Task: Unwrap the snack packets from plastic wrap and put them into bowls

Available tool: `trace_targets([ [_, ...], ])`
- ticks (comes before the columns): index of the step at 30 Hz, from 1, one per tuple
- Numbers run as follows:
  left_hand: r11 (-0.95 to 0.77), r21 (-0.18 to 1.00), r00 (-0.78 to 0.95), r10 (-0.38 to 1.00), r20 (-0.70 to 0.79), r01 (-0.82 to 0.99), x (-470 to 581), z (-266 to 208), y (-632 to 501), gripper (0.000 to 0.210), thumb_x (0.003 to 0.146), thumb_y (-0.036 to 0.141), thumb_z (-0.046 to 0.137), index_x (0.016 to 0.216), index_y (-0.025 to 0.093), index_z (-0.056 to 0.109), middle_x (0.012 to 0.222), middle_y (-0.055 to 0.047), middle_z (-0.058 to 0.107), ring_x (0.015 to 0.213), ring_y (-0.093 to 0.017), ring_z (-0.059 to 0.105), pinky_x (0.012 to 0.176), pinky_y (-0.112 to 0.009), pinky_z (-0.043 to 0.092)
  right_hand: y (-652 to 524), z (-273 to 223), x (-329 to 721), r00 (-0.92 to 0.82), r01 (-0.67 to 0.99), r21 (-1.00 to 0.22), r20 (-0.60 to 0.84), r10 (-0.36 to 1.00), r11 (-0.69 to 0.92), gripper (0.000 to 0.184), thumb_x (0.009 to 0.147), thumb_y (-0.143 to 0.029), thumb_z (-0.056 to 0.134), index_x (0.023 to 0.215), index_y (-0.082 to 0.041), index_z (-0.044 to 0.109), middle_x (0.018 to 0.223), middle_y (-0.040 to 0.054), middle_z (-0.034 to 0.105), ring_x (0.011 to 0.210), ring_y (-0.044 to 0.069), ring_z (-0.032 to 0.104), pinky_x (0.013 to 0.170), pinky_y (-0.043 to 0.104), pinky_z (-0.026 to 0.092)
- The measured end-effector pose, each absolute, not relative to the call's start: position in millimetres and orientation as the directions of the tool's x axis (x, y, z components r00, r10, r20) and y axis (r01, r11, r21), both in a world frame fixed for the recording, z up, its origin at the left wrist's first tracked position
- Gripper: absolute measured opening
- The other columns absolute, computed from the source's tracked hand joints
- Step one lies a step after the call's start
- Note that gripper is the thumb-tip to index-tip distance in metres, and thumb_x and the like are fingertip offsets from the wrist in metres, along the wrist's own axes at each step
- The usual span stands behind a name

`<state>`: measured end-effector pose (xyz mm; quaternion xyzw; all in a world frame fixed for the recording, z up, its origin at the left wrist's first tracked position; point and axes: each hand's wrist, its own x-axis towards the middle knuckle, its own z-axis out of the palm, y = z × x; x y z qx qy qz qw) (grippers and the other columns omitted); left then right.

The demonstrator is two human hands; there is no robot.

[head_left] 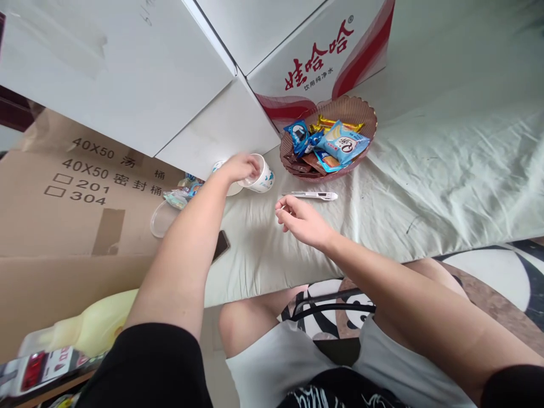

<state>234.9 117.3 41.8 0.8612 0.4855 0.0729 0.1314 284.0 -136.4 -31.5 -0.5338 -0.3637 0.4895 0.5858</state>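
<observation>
My left hand [241, 169] reaches over a white paper cup [266, 177] with a blue pattern. Its fingers dip toward the cup's mouth; they are blurred and partly hidden, so their grip does not show. Close by, under the left wrist, is another white round container [233, 189], mostly covered. Above the cloth, my right hand [301, 221] is closed, with fingers curled in a pinch. Something thin and pale may sit at its fingertips, too small to make out. Just beyond it lies a slim white pen-like tool [315, 196] on the cloth.
A ribbed brown bowl [369, 124] of wrapped snacks stands before a white carton with red print [318, 62]. Beside my left arm are a phone [221, 246], a clear plastic lid [160, 220], small packets [178, 196] and a large cardboard box [76, 215]. Pale green cloth [433, 192] covers the table.
</observation>
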Motion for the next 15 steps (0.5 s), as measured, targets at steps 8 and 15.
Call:
trace_targets([
  [8,-0.208,0.232,0.114,0.925,0.364,0.95,92,58,151,0.005,0.086,0.02,0.056,0.088,0.021,0.061,0.089,-0.005,0.071,0.091,-0.022,0.068,0.093,-0.036,0.055,-142,-38,277,0.244,-0.15,-0.986,-0.107,0.964,-0.071,0.011,0.09,-0.033,0.052,0.093,-0.023,0.054,0.073,-0.0033,0.063,0.061,0.015,0.062,0.065,0.031,0.047],
  [15,-0.161,0.191,0.153,0.987,0.055,0.968,33,13,153,0.046,0.079,0.037,0.073,0.121,0.022,0.064,0.124,-0.015,0.069,0.115,-0.034,0.066,0.107,-0.046,0.049,-139,-44,270,0.23,-0.113,-0.985,-0.155,0.961,-0.132,0.009,0.09,-0.03,0.052,0.093,-0.022,0.056,0.075,-0.0026,0.064,0.061,0.014,0.062,0.064,0.03,0.047],
])
